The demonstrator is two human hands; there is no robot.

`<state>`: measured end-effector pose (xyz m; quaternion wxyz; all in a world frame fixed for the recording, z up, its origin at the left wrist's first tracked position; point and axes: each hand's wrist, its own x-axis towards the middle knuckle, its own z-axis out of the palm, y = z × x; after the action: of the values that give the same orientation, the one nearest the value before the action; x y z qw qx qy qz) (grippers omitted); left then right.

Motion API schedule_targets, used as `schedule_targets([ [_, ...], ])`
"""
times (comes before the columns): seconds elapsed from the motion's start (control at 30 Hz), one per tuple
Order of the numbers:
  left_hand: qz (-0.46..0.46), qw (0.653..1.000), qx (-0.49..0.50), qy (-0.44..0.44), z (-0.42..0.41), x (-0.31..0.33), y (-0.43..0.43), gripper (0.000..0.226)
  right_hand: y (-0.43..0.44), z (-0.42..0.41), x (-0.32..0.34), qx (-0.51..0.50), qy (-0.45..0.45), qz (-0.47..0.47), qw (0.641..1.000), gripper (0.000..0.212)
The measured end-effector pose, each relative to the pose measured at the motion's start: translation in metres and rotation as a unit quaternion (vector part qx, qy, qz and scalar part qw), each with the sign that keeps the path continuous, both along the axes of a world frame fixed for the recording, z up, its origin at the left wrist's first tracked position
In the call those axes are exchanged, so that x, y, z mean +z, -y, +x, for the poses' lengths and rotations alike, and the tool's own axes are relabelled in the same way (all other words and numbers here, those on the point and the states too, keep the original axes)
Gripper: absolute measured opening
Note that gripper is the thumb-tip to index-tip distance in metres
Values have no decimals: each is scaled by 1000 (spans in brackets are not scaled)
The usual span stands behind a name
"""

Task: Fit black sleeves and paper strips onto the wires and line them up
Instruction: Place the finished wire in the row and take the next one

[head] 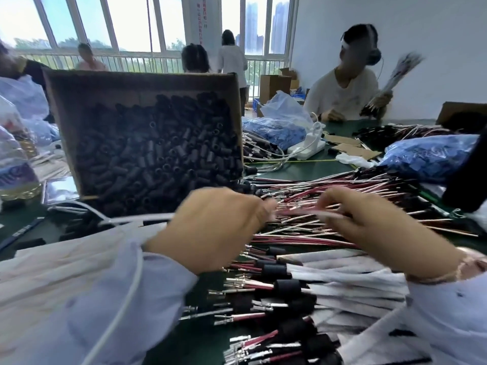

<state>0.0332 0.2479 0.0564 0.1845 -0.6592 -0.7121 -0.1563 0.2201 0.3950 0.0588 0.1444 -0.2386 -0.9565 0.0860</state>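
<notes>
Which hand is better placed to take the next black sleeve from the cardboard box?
Left, probably. The left hand lies just below the cardboard box of black sleeves; the right hand is farther off, over the loose wires, and seems to pinch a blurred wire.

Black sleeves (158, 159), short tubes, lie heaped in a tilted cardboard box (63, 122). Bare red and white wires (342, 188) form a loose pile beside it. Nearer, fitted wires (253, 316) lie side by side, sleeves roughly aligned, white paper strips (355, 288) trailing right, terminals pointing left. One blurred wire (297, 212) is pinched between the left hand (216, 227) and the right hand (382, 233).
</notes>
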Motion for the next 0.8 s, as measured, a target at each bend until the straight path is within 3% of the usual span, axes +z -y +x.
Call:
schedule_targets([
  [0.07,0,998,-58,-37,31,-10,-13,32,23,-17,-12,91,-39,-65,993,39],
  [0.13,-4,997,-74,21,39,-8,-20,35,26,-18,-12,146,-117,-134,973,46],
  [0.2,-34,993,-57,102,25,3,-16,58,6,1,1,130,-180,-183,958,37],
  [0.27,-111,981,-26,158,-4,13,-3,68,-15,42,17,74,-202,-207,954,51],
  [0.33,-202,940,-19,275,-34,20,13,55,-33,78,22,-15,-161,-189,969,69],
  [0.4,-236,880,-62,408,-49,21,20,43,-43,76,16,-83,-139,-105,981,70],
  [0.47,-244,834,-109,482,-48,14,16,38,-13,34,7,4,-100,-49,994,60],
  [0.53,-233,817,-131,511,-44,9,9,41,37,-18,-10,120,-71,-46,989,47],
  [0.6,-202,824,-108,518,-52,12,8,43,61,-44,-21,173,-122,6,977,39],
  [0.67,-111,853,-12,510,-72,13,7,41,49,-45,-15,113,-187,97,971,38],
  [0.73,-28,909,128,396,-92,1,2,32,25,-37,-7,59,-203,156,965,27],
  [0.8,-85,940,238,229,-98,-22,-8,27,14,-32,-8,58,-179,151,970,17],
])
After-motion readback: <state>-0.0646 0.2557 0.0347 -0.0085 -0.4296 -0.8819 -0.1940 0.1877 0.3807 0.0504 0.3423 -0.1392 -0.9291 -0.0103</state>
